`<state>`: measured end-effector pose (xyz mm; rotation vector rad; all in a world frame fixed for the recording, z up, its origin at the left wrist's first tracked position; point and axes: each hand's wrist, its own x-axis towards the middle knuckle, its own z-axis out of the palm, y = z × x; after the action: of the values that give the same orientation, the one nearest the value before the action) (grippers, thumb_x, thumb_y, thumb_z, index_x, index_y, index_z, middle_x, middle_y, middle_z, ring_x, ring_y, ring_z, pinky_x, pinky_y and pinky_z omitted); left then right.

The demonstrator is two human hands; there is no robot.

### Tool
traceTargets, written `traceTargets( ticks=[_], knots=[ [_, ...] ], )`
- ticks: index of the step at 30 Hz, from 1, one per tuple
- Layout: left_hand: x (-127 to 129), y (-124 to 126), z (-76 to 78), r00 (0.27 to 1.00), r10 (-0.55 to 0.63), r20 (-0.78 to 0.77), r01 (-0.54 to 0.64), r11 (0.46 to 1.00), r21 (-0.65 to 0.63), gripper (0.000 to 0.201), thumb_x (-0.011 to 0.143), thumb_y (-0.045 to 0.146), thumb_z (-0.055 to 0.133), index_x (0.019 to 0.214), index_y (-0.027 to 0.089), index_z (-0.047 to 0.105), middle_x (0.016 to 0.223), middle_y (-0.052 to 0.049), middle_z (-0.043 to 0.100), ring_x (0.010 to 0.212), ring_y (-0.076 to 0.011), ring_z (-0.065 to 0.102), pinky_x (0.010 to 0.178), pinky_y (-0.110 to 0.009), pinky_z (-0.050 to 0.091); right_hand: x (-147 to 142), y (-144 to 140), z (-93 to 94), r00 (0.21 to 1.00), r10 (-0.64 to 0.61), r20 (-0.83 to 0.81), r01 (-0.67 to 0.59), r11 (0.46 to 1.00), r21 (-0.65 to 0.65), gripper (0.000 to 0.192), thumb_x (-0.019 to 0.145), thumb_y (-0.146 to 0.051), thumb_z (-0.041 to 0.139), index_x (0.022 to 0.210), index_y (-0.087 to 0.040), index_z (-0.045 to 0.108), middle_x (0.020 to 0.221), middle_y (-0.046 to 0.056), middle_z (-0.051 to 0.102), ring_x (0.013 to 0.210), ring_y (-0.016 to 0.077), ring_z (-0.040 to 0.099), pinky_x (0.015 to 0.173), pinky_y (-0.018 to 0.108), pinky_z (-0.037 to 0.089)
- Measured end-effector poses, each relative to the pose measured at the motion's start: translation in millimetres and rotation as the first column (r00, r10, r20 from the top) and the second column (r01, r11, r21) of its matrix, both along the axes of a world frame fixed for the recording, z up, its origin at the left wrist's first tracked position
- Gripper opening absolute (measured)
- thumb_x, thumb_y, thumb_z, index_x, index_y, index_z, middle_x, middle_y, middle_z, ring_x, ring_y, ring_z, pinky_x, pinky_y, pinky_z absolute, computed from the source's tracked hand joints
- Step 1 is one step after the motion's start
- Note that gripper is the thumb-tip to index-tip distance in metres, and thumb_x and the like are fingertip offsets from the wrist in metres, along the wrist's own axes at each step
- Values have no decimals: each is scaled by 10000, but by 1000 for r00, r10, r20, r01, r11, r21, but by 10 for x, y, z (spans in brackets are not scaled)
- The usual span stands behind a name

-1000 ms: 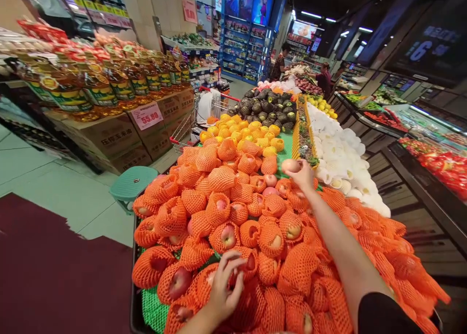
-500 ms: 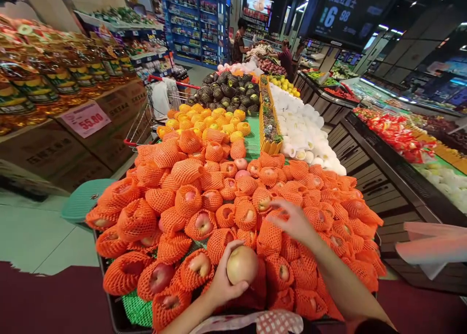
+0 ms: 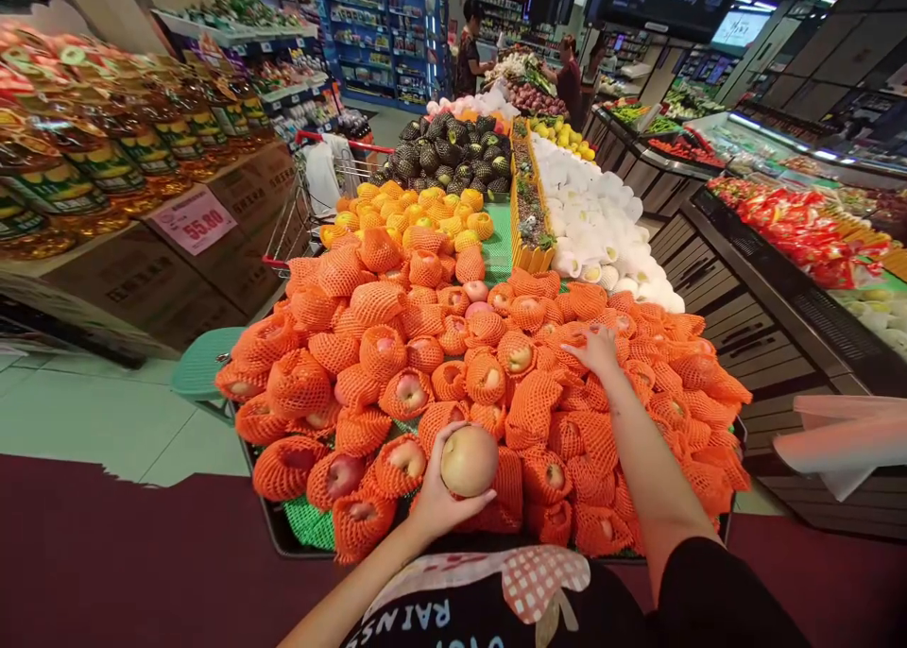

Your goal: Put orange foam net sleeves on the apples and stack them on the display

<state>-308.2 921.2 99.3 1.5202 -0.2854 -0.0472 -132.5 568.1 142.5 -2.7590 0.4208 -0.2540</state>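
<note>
In the lower middle of the head view, my left hand (image 3: 443,497) is closed around a bare, pale yellowish apple (image 3: 469,461) that has no net on it. My right hand (image 3: 597,349) reaches out over the heap to the right of centre. Its fingers are apart, and the fingertips are at the orange foam nets; whether they press on one is hard to see. Around both hands lie many apples in orange foam nets (image 3: 531,407), some with red or yellow skin showing through the net openings.
Behind the apples are yellow-netted fruit (image 3: 425,215), dark-netted fruit (image 3: 446,157) and white-netted fruit (image 3: 591,218). A shopping cart (image 3: 301,218) and a green stool (image 3: 205,363) stand left, near oil bottles (image 3: 128,147) on cartons. A plastic bag roll (image 3: 843,431) hangs right. People (image 3: 469,58) stand farther back.
My right hand has moved forward and to the right, farther across the netted apples. My left hand still holds the bare apple. The view has shifted, showing more of my shirt.
</note>
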Motion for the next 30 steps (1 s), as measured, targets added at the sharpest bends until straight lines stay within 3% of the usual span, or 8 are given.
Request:
traceTargets(
  ticks=[2,5,10,16,19,21,25,30],
  knots=[
    [-26,12,-22,999,-38,0,38,997,-62,855,654,400,886,1350,260,411,1404,-155,563,1331,-351,556,1138,-543,412,-4,-30,42,998,47,49,-48,998,31,268,795,-469,698,801,-207,645,1134,163,659,1174,360,539,1036,469,402],
    [-66,54,-113,995,-99,-18,94,979,-179,925,633,521,878,1370,222,407,1401,-201,579,1300,-385,575,1122,-570,414,-161,-26,226,986,48,160,-61,995,78,199,906,-408,527,838,-223,560,996,128,677,1008,303,603,939,439,452],
    [-130,63,-103,956,-288,-46,252,895,-367,947,670,704,770,1394,206,417,1348,-206,623,1242,-401,604,1094,-604,421,-953,315,574,946,44,320,-116,971,208,216,991,-455,409,966,-248,466,957,94,642,914,268,627,784,362,475],
    [-219,-3,-11,942,-333,52,337,928,-157,942,541,715,836,1281,183,602,1602,-199,337,1460,-467,333,1208,-614,247,-2120,1061,443,901,406,151,-415,707,572,198,1014,-441,467,926,-268,500,798,5,578,736,200,588,723,330,509],
    [-282,-15,-76,932,-363,20,363,929,-68,972,562,674,844,1345,173,559,1573,-215,355,1452,-460,347,1213,-623,229,-2438,1204,290,872,463,160,-445,611,655,158,993,-409,520,931,-264,523,874,12,590,846,191,624,821,333,542],
    [-319,-24,-82,913,-407,14,407,911,-72,974,585,674,826,1364,168,534,1522,-217,407,1405,-439,419,1200,-611,270,-2552,1192,247,893,408,191,-420,601,680,175,964,-385,573,1094,-273,541,1043,39,634,971,195,654,917,354,542],
    [-368,-38,40,868,-492,58,493,870,5,882,578,619,849,1294,170,597,1473,-204,459,1380,-440,449,1194,-603,284,-2617,1114,303,895,397,203,-424,618,662,600,892,-396,703,1439,-314,470,1386,92,623,1189,249,640,1041,435,506],
    [-409,-29,142,856,-516,46,514,857,42,905,528,567,893,1292,170,615,1500,-214,451,1387,-455,445,1188,-621,290,-2506,1117,411,870,371,325,-486,757,437,144,868,-378,758,971,-277,765,918,55,749,896,254,671,850,433,549]
  ],
)
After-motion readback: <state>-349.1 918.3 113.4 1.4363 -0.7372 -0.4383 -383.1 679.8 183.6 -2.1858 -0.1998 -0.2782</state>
